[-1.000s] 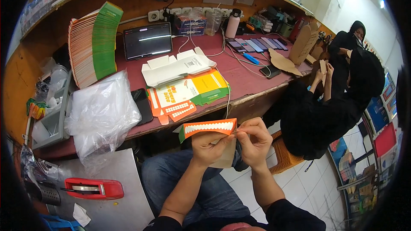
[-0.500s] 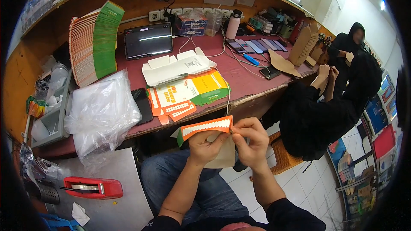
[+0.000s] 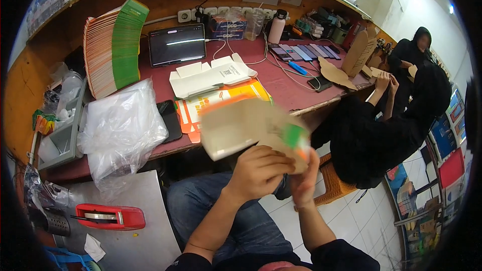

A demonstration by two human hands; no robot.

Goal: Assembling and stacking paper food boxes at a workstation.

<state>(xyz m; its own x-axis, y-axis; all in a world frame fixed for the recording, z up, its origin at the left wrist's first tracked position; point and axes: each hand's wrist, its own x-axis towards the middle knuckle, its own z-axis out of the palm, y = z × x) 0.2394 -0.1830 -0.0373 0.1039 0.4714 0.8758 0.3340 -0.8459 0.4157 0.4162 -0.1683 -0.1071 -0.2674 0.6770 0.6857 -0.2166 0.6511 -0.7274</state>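
Note:
A flat cardboard box blank (image 3: 241, 128), pale grey-brown on the side facing me with a green and orange edge at its right, is held up over my lap, blurred by motion. My left hand (image 3: 258, 170) grips its lower middle with fingers curled. My right hand (image 3: 304, 170) pinches its lower right corner. On the maroon desk (image 3: 296, 90) behind it lie more orange and yellow printed box blanks (image 3: 201, 108) and an unfolded white box (image 3: 208, 75).
A tall fanned stack of green and orange blanks (image 3: 113, 45) stands at the back left beside a tablet (image 3: 175, 45). Clear plastic bags (image 3: 120, 130) sit left. A red tape dispenser (image 3: 110, 217) rests on a grey surface. Two people in black (image 3: 381, 130) sit at right.
The box blank has been turned over and raised: its orange printed face showed before, now its plain side faces me. Both hands moved to its lower edge.

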